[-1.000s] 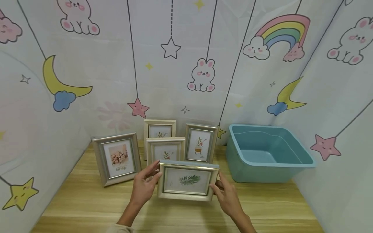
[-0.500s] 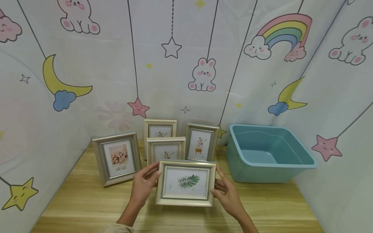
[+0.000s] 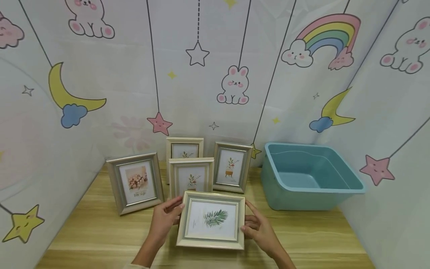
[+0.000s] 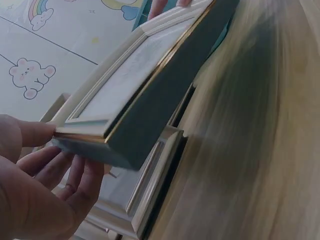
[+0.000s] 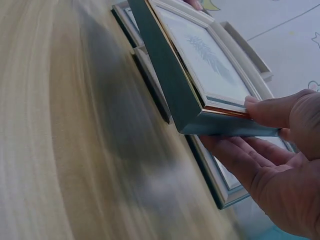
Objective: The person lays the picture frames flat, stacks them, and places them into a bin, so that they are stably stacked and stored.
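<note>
Between both hands is a cream and silver picture frame (image 3: 215, 220) with a green leaf print, lying sideways and tipped back. My left hand (image 3: 164, 218) pinches its left end, thumb on the front edge and fingers behind, as the left wrist view shows on the frame (image 4: 145, 95). At the other end my right hand (image 3: 260, 228) grips the same way, thumb on the face side and fingers under the back in the right wrist view. Both wrist views show the frame raised over the wooden table. Just behind it stands a cream frame (image 3: 191, 179) with a plant print, its bottom hidden.
A frame with a pink flower photo (image 3: 137, 183) stands at the left. Two more plant-print frames stand behind, one cream (image 3: 184, 144) and one silver (image 3: 231, 168). A blue plastic bin (image 3: 309, 198) sits back right on the wooden table (image 3: 302, 239), before a cartoon-printed wall sheet.
The leaf-print frame has come lower and nearer, tipping back so its face turns upward. Both hands have moved down slightly with it, keeping their hold. The other frames and bin stay put.
</note>
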Available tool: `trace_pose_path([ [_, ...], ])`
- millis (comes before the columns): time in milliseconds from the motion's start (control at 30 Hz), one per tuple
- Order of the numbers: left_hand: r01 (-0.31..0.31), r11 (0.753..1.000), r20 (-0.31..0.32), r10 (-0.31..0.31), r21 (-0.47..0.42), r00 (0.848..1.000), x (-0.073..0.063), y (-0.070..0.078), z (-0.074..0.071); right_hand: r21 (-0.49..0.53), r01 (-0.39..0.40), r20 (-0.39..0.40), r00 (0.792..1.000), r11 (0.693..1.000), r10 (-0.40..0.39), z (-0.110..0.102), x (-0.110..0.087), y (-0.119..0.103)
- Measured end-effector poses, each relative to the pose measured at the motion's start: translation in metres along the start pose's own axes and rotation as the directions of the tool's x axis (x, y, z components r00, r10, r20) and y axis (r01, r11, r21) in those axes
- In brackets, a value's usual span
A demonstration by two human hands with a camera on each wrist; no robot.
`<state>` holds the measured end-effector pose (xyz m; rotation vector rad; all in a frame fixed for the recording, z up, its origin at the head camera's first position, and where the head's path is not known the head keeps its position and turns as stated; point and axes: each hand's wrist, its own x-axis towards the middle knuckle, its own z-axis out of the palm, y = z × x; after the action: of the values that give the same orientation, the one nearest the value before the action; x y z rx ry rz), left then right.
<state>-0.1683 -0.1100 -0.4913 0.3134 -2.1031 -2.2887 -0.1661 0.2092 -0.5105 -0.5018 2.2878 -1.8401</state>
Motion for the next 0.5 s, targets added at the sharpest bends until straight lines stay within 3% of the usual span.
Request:
trace_pose_path([
  [100,0.025,0.998,0.075,-0.029,0.057,0.997,-0.003,-0.006,-0.008,0.024,-0.081,0.019,0.997,0.996,0.081,0.001,-0.004,0.004],
  [267,0.048,0.987,0.178,-0.076,0.153,0.981,-0.005,-0.017,-0.019,0.055,-0.125,0.061,0.991,0.991,0.121,0.004,-0.009,0.012],
  [400,0.044,0.984,0.197,-0.078,0.175,0.977,-0.003,-0.028,-0.022,0.07,-0.165,0.074,0.984,0.984,0.16,0.009,-0.009,0.015],
  [500,0.045,0.976,0.176,-0.083,0.211,0.981,-0.002,-0.035,-0.023,0.07,-0.215,0.067,0.975,0.974,0.211,0.013,-0.009,0.017],
])
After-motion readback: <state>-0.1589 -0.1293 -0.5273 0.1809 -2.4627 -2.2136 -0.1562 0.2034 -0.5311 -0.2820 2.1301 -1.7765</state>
